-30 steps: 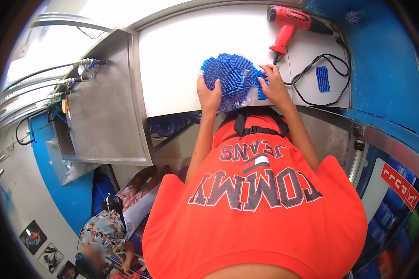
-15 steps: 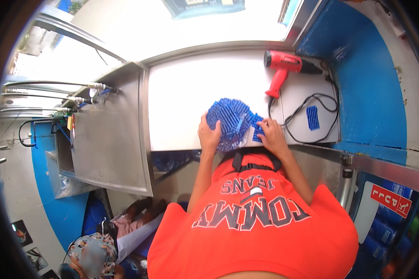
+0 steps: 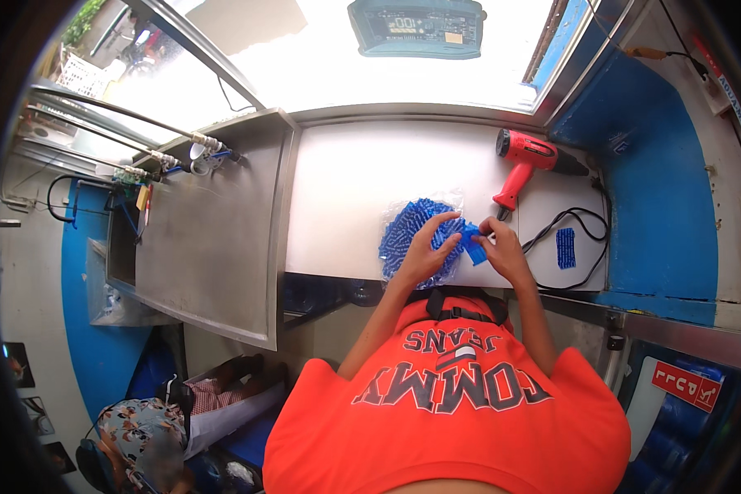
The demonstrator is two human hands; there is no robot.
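Observation:
A round bundle of blue printed plastic pieces [image 3: 403,235] lies in a clear plastic bag [image 3: 446,199] near the bench's front edge. My left hand [image 3: 426,253] reaches over the bundle's right side, its thumb and fingers apart and curved. Its fingertips come close to a small blue plastic sleeve [image 3: 474,250]; whether the thumb touches it I cannot tell. My right hand [image 3: 502,251] pinches that sleeve by its upper right part, just right of the bundle.
A red heat gun [image 3: 519,169] lies at the white bench's [image 3: 337,181] back right, its black cord [image 3: 552,221] looping forward. Another blue printed piece [image 3: 566,249] lies inside the loop. A steel sink [image 3: 214,239] stands left, a blue wall [image 3: 642,165] right. A person [image 3: 144,436] is at lower left.
My left hand has gone from the bundle's left side across to its right, near my right hand. The blue piece in my right hand is now raised and tilted. The whole view has shifted.

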